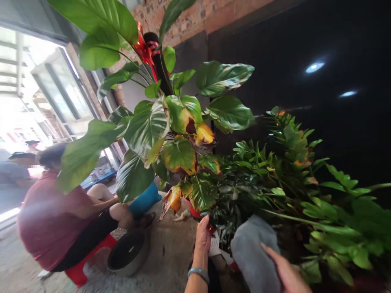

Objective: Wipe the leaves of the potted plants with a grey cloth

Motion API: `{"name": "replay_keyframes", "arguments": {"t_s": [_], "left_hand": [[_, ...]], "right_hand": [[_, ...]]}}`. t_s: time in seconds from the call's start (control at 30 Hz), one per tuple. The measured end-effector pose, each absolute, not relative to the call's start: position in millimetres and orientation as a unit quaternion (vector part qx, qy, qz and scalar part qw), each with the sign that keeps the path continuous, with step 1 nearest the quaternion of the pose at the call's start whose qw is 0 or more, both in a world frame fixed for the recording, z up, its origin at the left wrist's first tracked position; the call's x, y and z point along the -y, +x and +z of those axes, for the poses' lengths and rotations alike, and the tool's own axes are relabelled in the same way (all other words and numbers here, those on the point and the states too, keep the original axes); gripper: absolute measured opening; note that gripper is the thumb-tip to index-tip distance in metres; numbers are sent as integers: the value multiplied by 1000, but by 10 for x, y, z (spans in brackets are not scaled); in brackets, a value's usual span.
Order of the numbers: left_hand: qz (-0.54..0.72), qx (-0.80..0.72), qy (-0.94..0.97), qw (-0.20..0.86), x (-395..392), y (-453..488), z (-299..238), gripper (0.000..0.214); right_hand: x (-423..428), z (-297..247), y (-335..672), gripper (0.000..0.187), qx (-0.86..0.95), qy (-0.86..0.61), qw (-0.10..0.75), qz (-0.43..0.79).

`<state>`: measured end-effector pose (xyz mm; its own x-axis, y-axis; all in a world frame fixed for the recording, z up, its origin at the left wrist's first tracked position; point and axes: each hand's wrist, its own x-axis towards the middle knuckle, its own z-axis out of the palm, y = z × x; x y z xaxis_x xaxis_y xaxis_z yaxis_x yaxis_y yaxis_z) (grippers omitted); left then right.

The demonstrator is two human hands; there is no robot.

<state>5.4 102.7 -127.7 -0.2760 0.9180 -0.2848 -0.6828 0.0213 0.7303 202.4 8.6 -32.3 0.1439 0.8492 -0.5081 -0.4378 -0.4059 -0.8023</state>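
Observation:
My right hand [285, 264] grips a grey cloth [255, 252], which bunches up in front of its fingers at the lower right. My left hand [203, 235], with a bracelet on its wrist, reaches in among low dark green leaves [227, 209]. Its fingers are pressed together; whatever lies between them is hidden. Just above stands a tall potted plant [146, 128] with large glossy leaves, some of them yellow with brown, dried edges. A white printed card [214, 244] shows beside my left hand.
On the left a person in a red shirt [51, 215] sits on a red stool [77, 272]. A dark round tub [128, 252] stands on the concrete floor [168, 264]. More leafy plants [305, 195] fill the right, before a shiny black wall [305, 81].

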Motion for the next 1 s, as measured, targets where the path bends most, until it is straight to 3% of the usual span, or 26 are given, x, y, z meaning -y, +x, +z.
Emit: {"name": "replay_keyframes", "arguments": {"t_s": [0.1,0.2,0.3,0.43,0.57,0.7,0.8,0.9,1.0], "left_hand": [[687,-409,144,584,-1022,55,-1274,40],[696,-401,141,579,-1023,64,-1264,41],[699,-396,144,578,-1029,70,-1261,41],[700,-407,154,566,-1045,64,-1301,38],[706,-403,160,559,-1056,53,-1334,41],[705,-403,162,561,-1041,52,-1313,43],[692,-415,154,570,-1025,59,-1302,43],[694,-422,150,564,-1029,69,-1324,40],[698,-422,159,557,-1056,67,-1379,41]], "right_hand": [[6,-194,2001,27,204,-552,528,613],[-257,211,1956,44,203,-531,599,564],[-547,407,1908,32,197,-505,671,506],[-401,48,1884,18,112,-544,539,633],[-30,-119,1930,23,107,-560,470,674],[-227,315,1991,32,130,-539,597,580],[-548,454,2010,28,170,-514,682,492],[-577,137,1987,20,153,-540,597,573],[-243,-310,1914,26,169,-565,476,652]]}}
